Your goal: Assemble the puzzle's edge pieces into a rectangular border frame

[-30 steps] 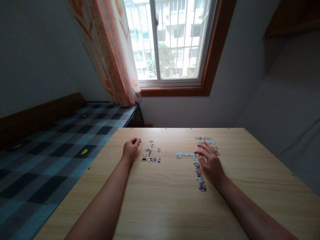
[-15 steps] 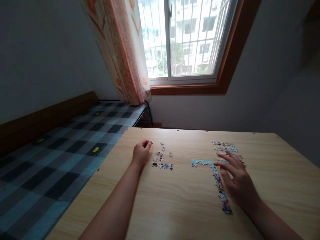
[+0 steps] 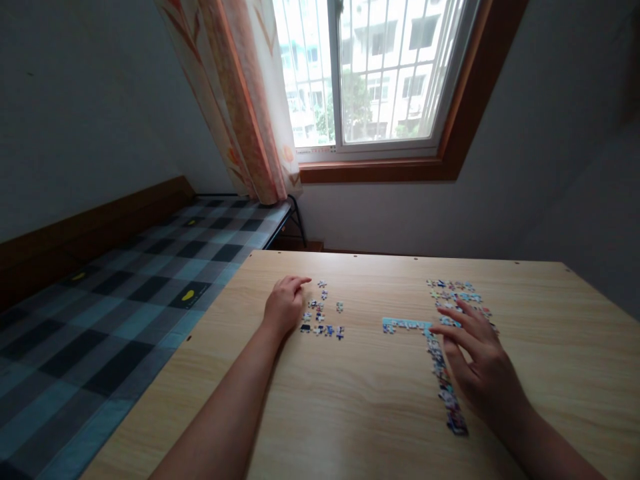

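My left hand (image 3: 286, 303) rests on the wooden table with its index finger stretched out beside a loose group of jigsaw pieces (image 3: 319, 329). The fingertip points at the group's farthest piece (image 3: 322, 285), a little apart from it. My right hand (image 3: 477, 350) is spread over the joined puzzle border (image 3: 445, 380). Its index fingertip lies at the border's corner, with no piece visible between the fingers. From that corner, a short light-blue strip (image 3: 407, 325) runs left and a longer dark strip runs towards me. More loose jigsaw pieces (image 3: 453, 295) lie beyond my right hand, partly hidden by it.
The wooden table (image 3: 340, 407) fills the foreground. On the left stands a bed with a checked cover (image 3: 125, 347). A barred window (image 3: 385, 80) and a flowered curtain (image 3: 240, 100) are behind the table.
My left hand's fingers were curled together and its index finger is now stretched out. My right hand stays at the border's corner. The view has tilted slightly downward.
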Demonstrator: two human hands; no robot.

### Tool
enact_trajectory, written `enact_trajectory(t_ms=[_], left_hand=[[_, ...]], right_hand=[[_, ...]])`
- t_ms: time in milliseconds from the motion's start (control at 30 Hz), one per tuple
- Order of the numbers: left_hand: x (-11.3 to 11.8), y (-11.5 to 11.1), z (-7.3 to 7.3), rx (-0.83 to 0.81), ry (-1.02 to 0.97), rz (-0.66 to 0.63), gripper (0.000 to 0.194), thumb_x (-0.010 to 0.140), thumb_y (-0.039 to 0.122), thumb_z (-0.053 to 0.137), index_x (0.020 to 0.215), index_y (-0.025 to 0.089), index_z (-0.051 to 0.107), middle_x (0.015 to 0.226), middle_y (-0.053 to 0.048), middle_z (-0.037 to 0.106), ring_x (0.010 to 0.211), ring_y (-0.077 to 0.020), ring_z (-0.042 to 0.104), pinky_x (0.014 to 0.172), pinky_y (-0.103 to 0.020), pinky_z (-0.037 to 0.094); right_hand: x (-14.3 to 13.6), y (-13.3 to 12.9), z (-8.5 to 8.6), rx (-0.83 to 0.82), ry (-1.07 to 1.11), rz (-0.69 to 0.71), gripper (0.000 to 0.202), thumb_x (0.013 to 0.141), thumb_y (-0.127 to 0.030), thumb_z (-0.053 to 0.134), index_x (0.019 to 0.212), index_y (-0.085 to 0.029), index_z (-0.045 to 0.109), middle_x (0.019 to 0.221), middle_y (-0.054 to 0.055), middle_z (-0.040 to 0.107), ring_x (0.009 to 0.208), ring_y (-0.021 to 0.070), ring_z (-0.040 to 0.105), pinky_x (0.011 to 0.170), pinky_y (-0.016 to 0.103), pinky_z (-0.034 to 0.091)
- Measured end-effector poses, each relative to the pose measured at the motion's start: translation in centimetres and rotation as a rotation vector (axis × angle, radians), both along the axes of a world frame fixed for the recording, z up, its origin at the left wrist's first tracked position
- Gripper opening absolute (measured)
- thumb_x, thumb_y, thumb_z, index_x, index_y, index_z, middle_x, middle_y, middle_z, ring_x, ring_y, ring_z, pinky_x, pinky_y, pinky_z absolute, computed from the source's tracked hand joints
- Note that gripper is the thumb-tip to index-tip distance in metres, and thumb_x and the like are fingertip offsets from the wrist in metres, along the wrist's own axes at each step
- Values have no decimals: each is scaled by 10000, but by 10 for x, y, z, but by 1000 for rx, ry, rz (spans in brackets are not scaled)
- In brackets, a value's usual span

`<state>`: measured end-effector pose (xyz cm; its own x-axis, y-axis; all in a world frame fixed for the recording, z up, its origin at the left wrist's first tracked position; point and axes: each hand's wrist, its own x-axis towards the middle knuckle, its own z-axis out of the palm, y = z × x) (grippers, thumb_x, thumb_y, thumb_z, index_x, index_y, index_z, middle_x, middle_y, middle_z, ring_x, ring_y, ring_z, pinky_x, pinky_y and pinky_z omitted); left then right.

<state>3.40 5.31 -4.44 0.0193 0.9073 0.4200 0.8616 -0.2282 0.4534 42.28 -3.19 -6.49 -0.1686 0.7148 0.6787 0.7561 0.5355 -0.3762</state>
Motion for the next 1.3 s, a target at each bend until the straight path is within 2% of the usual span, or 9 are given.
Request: enact_trajectory(t_ms=[200,433,667,767,867,933,1133,1233,1300], left_hand=[[3,-1,1,-12,50,-18,387,831,130,447,1051,230,749,1109,-67,711,1079,-250,599,1013,-398,456],[3,-1,4,-7,68,-31,305,880,237,473,987,230,758,1094,-71,713,1077,-254,603,1020,-411,448],[6,-2,8,-26,29,-24,324,817,183,469,956,220,759,1061,-78,726,1058,-252,613,1013,-402,451],[7,-2,11,-30,-10,-11,278,761,159,471,811,218,738,991,-70,730,1011,-245,627,991,-386,461],[5,-3,12,-29,-70,18,195,681,139,465,612,220,629,860,-53,717,886,-228,639,905,-348,487],[4,-3,11,-25,-122,53,162,651,147,451,571,220,571,787,-44,696,811,-217,630,838,-329,491],[-2,-1,8,-108,-262,103,138,599,197,437,575,203,573,634,-24,620,669,-196,568,667,-307,449],[-7,-2,12,-178,-406,155,145,577,222,451,610,194,589,534,2,524,543,-163,479,548,-285,382],[-10,-4,17,-277,-525,140,170,574,232,472,677,191,601,511,24,483,475,-134,415,482,-263,318]], right_hand=[[-2,0,3,-6,25,3,229,894,-254,499,958,-264,720,1246,59,666,1372,320,458,1194,618,248],[-3,0,4,11,30,6,221,891,-239,504,957,-252,714,1235,78,665,1376,331,450,1173,636,276],[-2,0,2,-4,39,-8,223,887,-241,508,960,-256,719,1244,68,662,1376,328,451,1189,633,250],[-2,0,2,-13,40,-4,222,884,-241,511,959,-262,718,1259,59,658,1381,328,447,1197,624,242],[-2,-1,3,-11,36,4,223,888,-236,507,962,-258,716,1259,62,657,1384,328,442,1196,619,248],[-2,-1,3,-15,33,3,227,894,-233,500,967,-253,713,1262,64,656,1387,326,438,1195,618,248],[-2,-1,4,-31,37,-6,231,895,-243,494,966,-253,714,1252,66,658,1386,319,436,1194,613,256],[-2,-1,5,-21,39,-4,234,895,-247,491,958,-251,716,1241,70,663,1377,322,444,1183,621,267],[-2,-2,6,-3,45,3,234,896,-243,491,963,-247,715,1236,74,664,1369,319,455,1176,615,285]])
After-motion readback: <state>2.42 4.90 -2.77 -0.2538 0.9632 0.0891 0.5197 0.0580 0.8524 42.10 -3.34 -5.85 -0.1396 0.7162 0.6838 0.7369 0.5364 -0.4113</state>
